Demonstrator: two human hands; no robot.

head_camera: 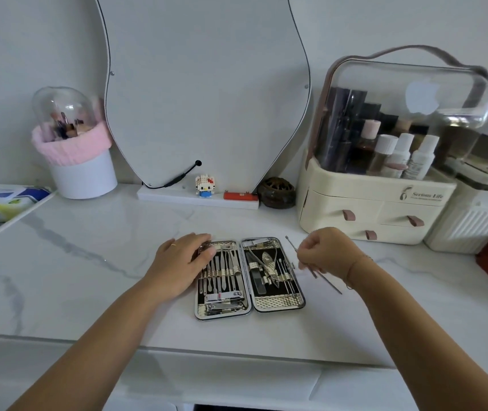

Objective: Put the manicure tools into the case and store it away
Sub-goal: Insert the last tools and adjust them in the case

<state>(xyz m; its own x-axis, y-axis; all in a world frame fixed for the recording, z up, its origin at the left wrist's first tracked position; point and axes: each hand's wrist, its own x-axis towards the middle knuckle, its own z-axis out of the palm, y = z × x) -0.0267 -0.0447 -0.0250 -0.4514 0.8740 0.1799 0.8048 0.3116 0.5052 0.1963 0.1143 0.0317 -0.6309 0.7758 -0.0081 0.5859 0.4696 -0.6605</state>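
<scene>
A manicure case [278, 304] lies open flat on the white marble counter [88, 277], both halves lined with several steel tools under gold straps. My left hand [177, 262] rests flat on the case's upper left corner, fingers spread over its edge. To the right of the case, my right hand [325, 253] is closed in a pinch around thin metal manicure tools [330, 283]. One tool tip sticks out above the hand and another trails toward me below the wrist.
A cream cosmetic organizer [370, 209] with pink-tabbed drawers and a clear lid stands at the back right. A wavy mirror [204, 93] leans on the wall behind. A brush holder [79, 167] sits at the back left, a small figurine [204, 185] and a dark round box [276, 192] by the mirror base.
</scene>
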